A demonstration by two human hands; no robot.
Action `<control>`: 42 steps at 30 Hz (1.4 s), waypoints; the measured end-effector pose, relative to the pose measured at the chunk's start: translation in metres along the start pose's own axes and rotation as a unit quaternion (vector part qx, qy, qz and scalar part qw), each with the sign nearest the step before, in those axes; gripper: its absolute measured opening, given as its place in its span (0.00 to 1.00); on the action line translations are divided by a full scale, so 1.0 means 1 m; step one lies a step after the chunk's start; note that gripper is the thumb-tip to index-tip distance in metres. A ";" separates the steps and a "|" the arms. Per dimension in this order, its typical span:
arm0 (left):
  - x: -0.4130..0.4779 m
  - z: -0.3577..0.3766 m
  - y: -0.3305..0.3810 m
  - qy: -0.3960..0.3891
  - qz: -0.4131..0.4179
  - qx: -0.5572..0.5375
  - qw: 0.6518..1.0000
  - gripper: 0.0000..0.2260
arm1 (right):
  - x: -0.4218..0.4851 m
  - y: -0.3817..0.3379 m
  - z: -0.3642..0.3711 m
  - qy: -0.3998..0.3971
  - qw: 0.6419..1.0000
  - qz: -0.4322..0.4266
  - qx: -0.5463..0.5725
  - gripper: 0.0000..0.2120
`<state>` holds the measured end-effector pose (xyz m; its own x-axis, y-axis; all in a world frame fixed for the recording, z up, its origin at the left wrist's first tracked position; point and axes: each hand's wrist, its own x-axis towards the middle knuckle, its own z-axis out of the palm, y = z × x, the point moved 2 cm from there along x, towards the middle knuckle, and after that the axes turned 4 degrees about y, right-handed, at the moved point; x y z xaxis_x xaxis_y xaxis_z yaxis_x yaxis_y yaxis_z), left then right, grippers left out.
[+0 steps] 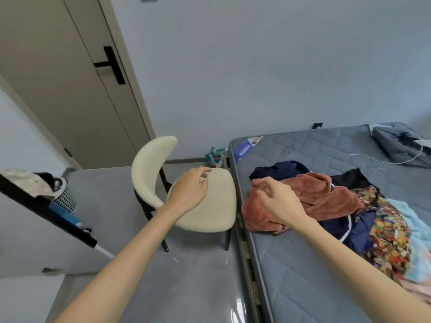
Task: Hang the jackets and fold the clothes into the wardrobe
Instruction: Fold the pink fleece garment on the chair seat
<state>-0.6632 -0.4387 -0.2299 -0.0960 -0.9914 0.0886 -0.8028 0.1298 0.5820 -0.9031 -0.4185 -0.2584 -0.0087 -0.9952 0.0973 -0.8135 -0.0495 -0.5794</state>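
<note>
A pile of clothes lies on the grey mattress: a rust-orange fleece jacket in front, a dark navy garment behind it, a navy piece with white piping, a multicoloured patterned garment and a light blue fleece to the right. My right hand hovers over the near edge of the orange jacket, fingers loosely curled, holding nothing. My left hand reaches out above the cream chair, fingers relaxed and empty.
The cream chair stands on the grey floor between me and the bed's left edge. A beige door with a black handle is at the back left. A mesh basket and a black pole stand on the left. A grey bag with a white cable lies on the mattress's far corner.
</note>
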 end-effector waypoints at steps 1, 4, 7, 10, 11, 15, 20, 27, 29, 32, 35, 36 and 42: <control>0.010 0.012 0.007 -0.011 0.007 0.000 1.000 0.16 | 0.002 0.013 -0.003 0.002 1.000 0.019 0.000 0.13; 0.042 0.045 0.023 -0.049 0.028 -0.002 0.998 0.16 | 0.008 0.050 -0.008 0.017 0.997 0.071 0.005 0.12; 0.076 0.075 0.033 -0.080 0.054 0.004 0.995 0.16 | 0.016 0.080 -0.005 0.024 0.992 0.121 0.015 0.11; 0.113 0.105 0.038 -0.127 0.084 0.010 0.988 0.16 | 0.025 0.107 0.002 0.037 0.983 0.179 0.022 0.12; 0.126 0.114 0.040 -0.142 0.096 0.011 0.985 0.16 | 0.029 0.115 0.005 0.041 0.979 0.200 0.029 0.12; 0.167 0.150 0.044 -0.200 0.134 0.011 0.971 0.16 | 0.039 0.144 0.016 0.055 0.960 0.272 0.040 0.13; 0.206 0.197 0.053 -0.266 0.161 0.011 0.950 0.17 | 0.054 0.180 0.029 0.064 0.936 0.342 0.053 0.16; 0.260 0.287 0.062 -0.315 0.152 0.006 0.937 0.17 | 0.103 0.260 0.051 0.051 0.912 0.404 0.048 0.22; 0.276 0.317 0.062 -0.322 0.145 0.010 0.936 0.17 | 0.122 0.290 0.059 0.049 0.908 0.413 0.055 0.23; 0.297 0.359 0.062 -0.335 0.121 0.006 0.934 0.18 | 0.148 0.336 0.072 0.031 0.904 0.424 0.052 0.24; 0.315 0.397 0.058 -0.348 0.098 0.001 0.932 0.18 | 0.167 0.377 0.087 0.005 0.894 0.446 0.051 0.28; 0.320 0.409 0.056 -0.350 0.093 0.000 0.932 0.18 | 0.173 0.390 0.092 -0.004 0.892 0.448 0.052 0.30; 0.338 0.463 0.037 -0.357 0.060 0.011 0.932 0.19 | 0.197 0.441 0.126 -0.072 0.891 0.446 0.039 0.41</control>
<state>-0.9978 -0.7758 -0.5525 -0.5472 -0.7282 -0.4127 -0.7720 0.2486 0.5849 -1.1906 -0.6468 -0.5965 -0.5529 -0.6414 -0.5319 -0.4768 0.7671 -0.4293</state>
